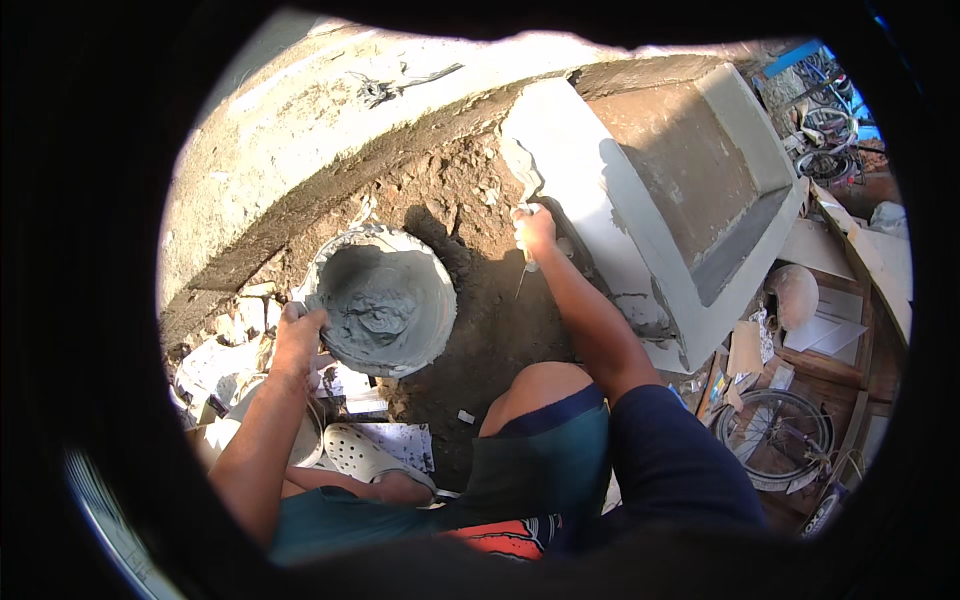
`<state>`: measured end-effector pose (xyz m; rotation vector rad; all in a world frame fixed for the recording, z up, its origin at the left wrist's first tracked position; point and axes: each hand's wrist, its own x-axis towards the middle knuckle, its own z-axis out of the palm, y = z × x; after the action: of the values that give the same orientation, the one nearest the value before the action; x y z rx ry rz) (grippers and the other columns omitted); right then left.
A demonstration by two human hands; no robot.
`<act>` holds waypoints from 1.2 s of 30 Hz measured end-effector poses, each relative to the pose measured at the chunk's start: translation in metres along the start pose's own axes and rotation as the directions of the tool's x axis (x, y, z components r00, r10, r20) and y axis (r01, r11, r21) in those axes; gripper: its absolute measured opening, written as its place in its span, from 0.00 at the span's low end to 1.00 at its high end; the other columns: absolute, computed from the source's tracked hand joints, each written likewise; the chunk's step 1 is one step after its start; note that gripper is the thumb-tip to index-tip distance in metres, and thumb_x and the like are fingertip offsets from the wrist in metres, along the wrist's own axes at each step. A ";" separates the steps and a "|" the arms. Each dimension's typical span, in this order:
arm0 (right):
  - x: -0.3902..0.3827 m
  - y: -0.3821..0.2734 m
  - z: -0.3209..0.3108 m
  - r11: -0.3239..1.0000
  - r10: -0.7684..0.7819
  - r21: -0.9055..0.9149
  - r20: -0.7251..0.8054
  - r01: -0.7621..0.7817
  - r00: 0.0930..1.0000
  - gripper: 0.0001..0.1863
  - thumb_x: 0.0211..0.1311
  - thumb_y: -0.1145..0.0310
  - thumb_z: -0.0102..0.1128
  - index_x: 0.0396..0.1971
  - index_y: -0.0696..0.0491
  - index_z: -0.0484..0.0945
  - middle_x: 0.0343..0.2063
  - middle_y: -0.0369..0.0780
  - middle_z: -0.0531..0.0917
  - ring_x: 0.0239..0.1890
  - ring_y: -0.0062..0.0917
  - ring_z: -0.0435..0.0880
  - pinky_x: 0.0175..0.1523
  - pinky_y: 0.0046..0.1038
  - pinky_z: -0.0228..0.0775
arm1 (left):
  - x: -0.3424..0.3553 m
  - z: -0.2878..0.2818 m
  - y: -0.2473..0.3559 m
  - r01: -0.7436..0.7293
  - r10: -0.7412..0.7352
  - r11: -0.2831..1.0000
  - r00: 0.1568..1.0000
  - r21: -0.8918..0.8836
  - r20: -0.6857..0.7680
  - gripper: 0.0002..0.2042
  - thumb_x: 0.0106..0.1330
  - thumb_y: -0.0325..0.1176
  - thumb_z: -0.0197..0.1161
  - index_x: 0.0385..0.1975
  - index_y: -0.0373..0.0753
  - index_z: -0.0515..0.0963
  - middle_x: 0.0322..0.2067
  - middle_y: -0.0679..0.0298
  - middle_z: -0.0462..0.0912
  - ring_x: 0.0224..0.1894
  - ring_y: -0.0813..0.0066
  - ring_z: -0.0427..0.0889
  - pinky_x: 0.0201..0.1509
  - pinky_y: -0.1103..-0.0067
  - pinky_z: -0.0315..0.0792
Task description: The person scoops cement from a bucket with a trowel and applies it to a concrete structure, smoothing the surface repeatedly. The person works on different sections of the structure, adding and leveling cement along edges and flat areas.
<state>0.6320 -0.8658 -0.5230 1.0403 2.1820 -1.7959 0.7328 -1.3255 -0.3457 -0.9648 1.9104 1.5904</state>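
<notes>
Head view, looking down on a crouching person at work on bare soil (480,330); left hand (300,325) rests on the near-left rim of a round grey bucket (385,300), fingers curled over the rim and gripping it; wet grey mortar (372,312) lies inside the bucket, just beyond those fingers and not touching them. Right hand (535,228) is closed around the handle of a trowel (522,175); the blade projects up and away from the knuckles, its flat lying against the pale plastered face of a concrete block structure (640,200); the handle is hidden within the fist, so only the blade and a short end below the hand show. Bucket stands on the soil between a curved concrete wall (300,120) at the far left and the block structure at the right, well apart from the trowel. Broken rubble (235,330) lies at the left edge of the soil, just beside the left hand; a white perforated clog (365,455) sits on the near foot; a bicycle wheel (775,435) lies at the lower right, beyond the person's knee.
</notes>
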 end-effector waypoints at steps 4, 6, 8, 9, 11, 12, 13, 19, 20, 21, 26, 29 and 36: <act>0.036 -0.034 0.003 0.874 0.198 0.408 0.196 -0.264 0.960 0.14 0.74 0.61 0.58 0.24 0.42 0.75 0.15 0.34 0.75 0.11 0.30 0.72 0.14 0.35 0.57 | 0.008 -0.010 -0.016 -0.148 0.145 0.974 0.989 0.169 0.031 0.17 0.60 0.30 0.63 0.49 0.39 0.71 0.40 0.57 0.78 0.39 0.62 0.80 0.35 0.58 0.85; 0.023 -0.056 -0.007 0.967 0.124 0.209 0.102 -0.143 0.987 0.12 0.73 0.61 0.61 0.27 0.46 0.78 0.17 0.36 0.79 0.11 0.27 0.74 0.13 0.33 0.59 | 0.003 -0.012 -0.019 -0.080 0.084 0.984 0.996 0.158 -0.021 0.18 0.58 0.30 0.64 0.49 0.38 0.71 0.38 0.57 0.78 0.37 0.63 0.79 0.33 0.61 0.84; 0.004 -0.075 -0.014 0.978 0.090 0.184 0.045 -0.097 0.995 0.12 0.73 0.62 0.63 0.28 0.50 0.80 0.19 0.38 0.81 0.12 0.27 0.75 0.13 0.32 0.61 | -0.002 -0.011 -0.014 -0.030 0.038 0.992 0.997 0.122 -0.063 0.20 0.57 0.30 0.64 0.49 0.35 0.72 0.35 0.57 0.79 0.35 0.64 0.79 0.35 0.66 0.80; -0.003 -0.083 -0.017 0.977 0.058 0.205 0.032 -0.063 0.998 0.12 0.72 0.62 0.63 0.29 0.52 0.80 0.20 0.38 0.82 0.12 0.26 0.76 0.13 0.32 0.62 | -0.003 -0.010 -0.007 -0.042 0.054 0.985 0.997 0.170 -0.064 0.20 0.56 0.30 0.64 0.49 0.34 0.72 0.35 0.56 0.79 0.35 0.65 0.79 0.36 0.67 0.79; -0.017 -0.092 -0.024 0.974 0.021 0.226 0.022 -0.025 1.000 0.12 0.72 0.63 0.63 0.30 0.55 0.81 0.20 0.40 0.83 0.12 0.26 0.76 0.14 0.31 0.63 | -0.005 -0.007 0.002 -0.060 0.078 0.961 0.995 0.269 -0.056 0.20 0.55 0.29 0.63 0.49 0.33 0.73 0.34 0.55 0.79 0.36 0.65 0.80 0.37 0.68 0.76; -0.020 -0.095 -0.028 0.973 0.011 0.232 0.025 -0.017 1.000 0.12 0.72 0.63 0.63 0.30 0.56 0.81 0.21 0.40 0.83 0.13 0.26 0.77 0.14 0.30 0.64 | -0.006 -0.004 0.005 -0.110 0.129 0.964 0.990 0.243 -0.064 0.21 0.55 0.29 0.63 0.50 0.32 0.72 0.35 0.54 0.80 0.35 0.64 0.79 0.39 0.66 0.76; -0.021 -0.096 -0.032 0.974 -0.017 0.225 0.014 0.013 1.000 0.13 0.72 0.63 0.62 0.31 0.57 0.82 0.21 0.41 0.84 0.13 0.26 0.77 0.14 0.30 0.64 | -0.006 -0.002 0.007 -0.107 0.121 0.970 0.991 0.220 -0.052 0.22 0.55 0.29 0.63 0.50 0.32 0.73 0.36 0.53 0.81 0.36 0.64 0.79 0.39 0.66 0.76; -0.020 -0.098 -0.053 0.959 -0.058 0.283 0.073 0.035 0.996 0.12 0.73 0.62 0.61 0.37 0.57 0.83 0.22 0.38 0.82 0.15 0.26 0.79 0.16 0.30 0.67 | -0.003 0.005 0.016 -0.129 0.144 0.934 0.989 0.332 -0.021 0.25 0.55 0.30 0.62 0.54 0.30 0.71 0.38 0.51 0.81 0.39 0.62 0.80 0.45 0.65 0.75; -0.024 -0.097 -0.055 0.947 -0.071 0.318 0.047 0.052 0.996 0.11 0.73 0.63 0.62 0.38 0.56 0.83 0.22 0.38 0.82 0.16 0.26 0.79 0.17 0.30 0.67 | -0.003 0.004 0.016 -0.137 0.157 0.933 0.987 0.333 -0.034 0.26 0.55 0.30 0.62 0.56 0.30 0.71 0.38 0.50 0.82 0.40 0.62 0.80 0.45 0.65 0.75; -0.029 -0.096 -0.055 0.955 -0.154 0.259 0.026 0.142 0.988 0.10 0.73 0.64 0.61 0.39 0.56 0.83 0.22 0.38 0.82 0.16 0.25 0.79 0.17 0.29 0.68 | -0.004 0.004 0.016 -0.143 0.168 0.932 0.985 0.334 -0.047 0.27 0.55 0.30 0.62 0.57 0.30 0.71 0.38 0.50 0.82 0.40 0.62 0.80 0.46 0.65 0.75; -0.070 -0.049 -0.059 0.974 -0.208 0.087 0.002 0.207 0.978 0.08 0.75 0.67 0.62 0.44 0.57 0.82 0.23 0.38 0.83 0.17 0.21 0.79 0.18 0.28 0.70 | 0.003 -0.008 0.006 -0.098 0.114 0.948 0.993 0.303 -0.035 0.30 0.57 0.30 0.61 0.62 0.27 0.69 0.42 0.48 0.84 0.43 0.62 0.82 0.49 0.67 0.77; -0.061 -0.008 -0.045 0.997 -0.069 -0.031 0.042 0.070 0.997 0.11 0.75 0.65 0.63 0.44 0.58 0.80 0.24 0.38 0.83 0.17 0.23 0.79 0.18 0.29 0.71 | 0.018 -0.013 -0.004 -0.162 0.176 0.951 0.984 0.262 -0.030 0.31 0.58 0.29 0.61 0.64 0.25 0.69 0.44 0.47 0.84 0.43 0.62 0.83 0.49 0.68 0.77; -0.019 0.006 -0.053 0.988 0.020 0.154 0.022 -0.023 1.000 0.13 0.76 0.61 0.63 0.39 0.57 0.78 0.24 0.40 0.84 0.17 0.26 0.81 0.19 0.31 0.73 | 0.021 -0.014 -0.003 -0.109 0.115 0.960 0.993 0.259 -0.010 0.28 0.59 0.32 0.61 0.61 0.26 0.71 0.38 0.50 0.84 0.38 0.63 0.82 0.46 0.68 0.79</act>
<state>0.6664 -0.8260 -0.5029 1.0664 2.0391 -1.9834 0.7233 -1.3442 -0.3599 -0.7817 2.1583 1.3483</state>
